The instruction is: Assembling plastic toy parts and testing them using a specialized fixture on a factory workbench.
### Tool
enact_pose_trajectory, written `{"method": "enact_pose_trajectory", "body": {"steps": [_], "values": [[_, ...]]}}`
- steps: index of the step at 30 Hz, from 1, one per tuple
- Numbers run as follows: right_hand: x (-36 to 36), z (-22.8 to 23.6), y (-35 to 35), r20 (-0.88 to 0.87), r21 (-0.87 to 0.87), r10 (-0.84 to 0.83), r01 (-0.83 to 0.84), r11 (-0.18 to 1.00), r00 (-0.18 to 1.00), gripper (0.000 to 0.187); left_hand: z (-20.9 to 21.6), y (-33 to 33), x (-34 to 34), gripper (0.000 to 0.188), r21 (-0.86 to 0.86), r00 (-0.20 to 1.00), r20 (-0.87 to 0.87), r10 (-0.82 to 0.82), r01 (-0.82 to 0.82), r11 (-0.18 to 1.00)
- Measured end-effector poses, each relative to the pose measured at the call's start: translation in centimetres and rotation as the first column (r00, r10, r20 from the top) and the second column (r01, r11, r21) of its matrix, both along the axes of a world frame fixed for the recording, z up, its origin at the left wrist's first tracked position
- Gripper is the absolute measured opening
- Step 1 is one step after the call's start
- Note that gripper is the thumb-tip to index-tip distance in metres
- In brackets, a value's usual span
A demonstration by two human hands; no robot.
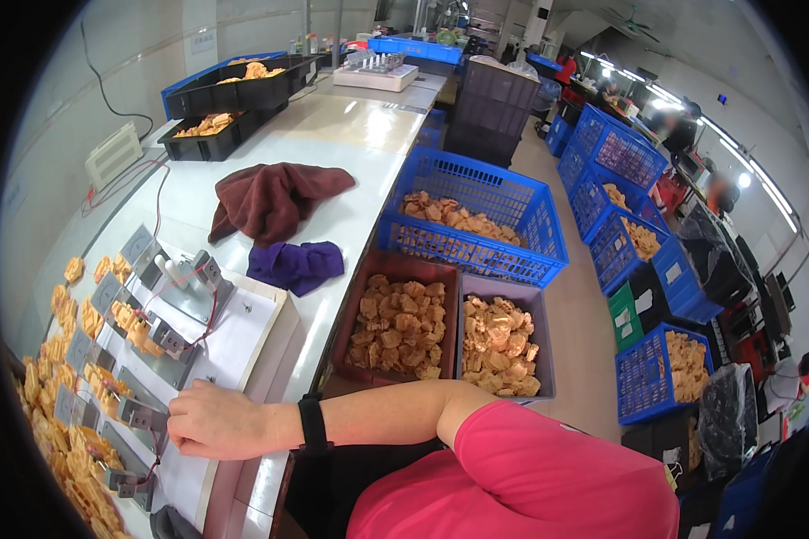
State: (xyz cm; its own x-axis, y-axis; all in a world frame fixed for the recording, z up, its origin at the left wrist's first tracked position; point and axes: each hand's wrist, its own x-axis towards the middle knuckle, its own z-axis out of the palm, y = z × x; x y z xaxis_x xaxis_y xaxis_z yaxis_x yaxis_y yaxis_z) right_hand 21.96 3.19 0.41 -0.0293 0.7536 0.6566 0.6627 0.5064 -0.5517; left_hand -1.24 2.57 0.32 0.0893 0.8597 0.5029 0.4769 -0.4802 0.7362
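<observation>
My right hand is closed, its fingers curled beside a small metal block on one of several bench fixtures. What the fingers hold, if anything, is hidden. A dark band circles the wrist. My left hand is out of view. Along the bench, the metal fixtures stand in a row, with wires and small upright plates. A tan moulded piece sits on one of them, and another tan piece on the fixture near my hand. The farthest fixture has two white-tipped levers.
Loose tan pieces lie along the bench's left side. A brown cloth and purple cloth rest beyond the fixtures. A red-brown bin, a grey bin and a blue crate hold tan pieces. Black trays sit farther back.
</observation>
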Motion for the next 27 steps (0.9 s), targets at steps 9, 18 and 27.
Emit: {"method": "enact_pose_trajectory", "body": {"steps": [9, 18, 27], "values": [[0.13, 0.07, -0.06, 0.005, -0.009, 0.01, -0.01, 1.0, 1.0, 0.008, 0.08, -0.09, 0.14, 0.028, 0.031, 1.0, -0.018, 0.005, -0.005, 1.0], [0.0, -0.06, -0.01, 0.002, 0.009, -0.006, 0.006, 1.0, 1.0, 0.008, -0.07, 0.06, 0.12, 0.028, 0.035, 1.0, -0.018, 0.01, -0.009, 0.999], [0.37, 0.46, -0.4, 0.043, -0.04, 0.023, -0.021, 0.999, 0.999, 0.009, -0.03, -0.01, 0.12, 0.029, 0.043, 1.0, -0.025, 0.005, -0.004, 0.999]]}}
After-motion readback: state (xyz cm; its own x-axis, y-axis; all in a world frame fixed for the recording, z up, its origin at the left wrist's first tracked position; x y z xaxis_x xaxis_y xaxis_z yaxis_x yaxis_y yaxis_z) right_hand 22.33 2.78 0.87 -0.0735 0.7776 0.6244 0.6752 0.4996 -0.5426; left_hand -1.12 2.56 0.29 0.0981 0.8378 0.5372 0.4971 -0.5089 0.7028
